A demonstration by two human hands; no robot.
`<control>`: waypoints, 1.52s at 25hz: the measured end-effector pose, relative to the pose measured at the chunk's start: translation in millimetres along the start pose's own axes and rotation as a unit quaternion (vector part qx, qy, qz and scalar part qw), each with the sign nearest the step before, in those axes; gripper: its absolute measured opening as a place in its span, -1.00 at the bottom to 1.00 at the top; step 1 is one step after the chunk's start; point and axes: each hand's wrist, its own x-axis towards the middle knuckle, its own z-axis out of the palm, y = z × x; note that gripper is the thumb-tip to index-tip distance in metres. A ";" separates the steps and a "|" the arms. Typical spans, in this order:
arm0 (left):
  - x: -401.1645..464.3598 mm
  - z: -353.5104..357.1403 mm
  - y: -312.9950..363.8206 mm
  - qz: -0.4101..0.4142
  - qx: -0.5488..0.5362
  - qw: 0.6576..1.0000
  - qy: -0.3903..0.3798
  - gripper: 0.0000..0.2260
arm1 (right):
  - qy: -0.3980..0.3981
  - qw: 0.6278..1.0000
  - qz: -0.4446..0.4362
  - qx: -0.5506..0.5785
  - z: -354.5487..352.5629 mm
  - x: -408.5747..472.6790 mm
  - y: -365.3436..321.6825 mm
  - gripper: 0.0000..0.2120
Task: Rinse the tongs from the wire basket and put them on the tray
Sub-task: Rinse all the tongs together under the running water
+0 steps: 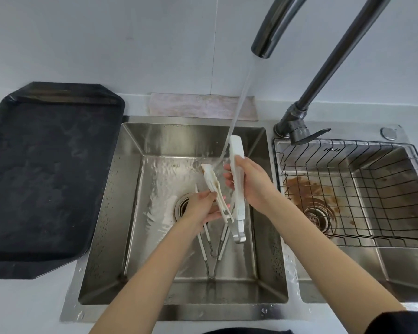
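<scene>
Both arms of one pair of white tongs (pixel 237 179) spread under the running stream from the tap (pixel 261 50), over the left sink (pixel 251 141). Left hand (pixel 203 206) curled round the soiled arm (pixel 211 179), brown residue along its inner face. Right hand (pixel 247 182) wrapped round the clean arm, tip up toward the back edge of the sink. Two more pairs of tongs (pixel 211 249) lying on the sink floor near its front edge, hinges toward the person. Wire basket (pixel 348 189) in the right sink, holding no tongs, brown smears beneath it. Black tray (pixel 53 169) on the desk at the left, well apart from the sink, nothing on it. Pink cloth (pixel 200 106) along the back edge behind the sink.

Likely handling: light, stiff plastic over a sprung metal hinge, slick when wet and greasy. Best held mid-arm with a full wrap, not by the tips. Arms prone to springing apart or snapping together if one hand lets go. Residue probably needs rubbing, not water alone. Rinsing under way; nothing yet on the tray.
</scene>
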 end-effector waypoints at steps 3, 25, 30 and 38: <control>0.1 10.0 2.6 -0.015 -0.013 1.000 -0.016 -0.72 | 0.005 1.000 -0.013 -0.002 -6.6 -4.1 -9.7 -0.89; 0.5 6.8 17.0 -0.010 -0.132 0.991 -0.015 -0.88 | 0.157 0.981 0.108 0.042 -29.8 33.7 26.7 -0.63; -3.1 13.4 27.2 0.029 -0.095 0.993 -0.065 -0.92 | 0.065 0.949 0.209 0.227 -33.2 33.9 54.7 -0.54; 8.7 29.4 32.3 0.004 -0.090 0.996 -0.023 -0.89 | 0.052 0.949 0.234 0.206 -32.8 17.1 62.0 -0.55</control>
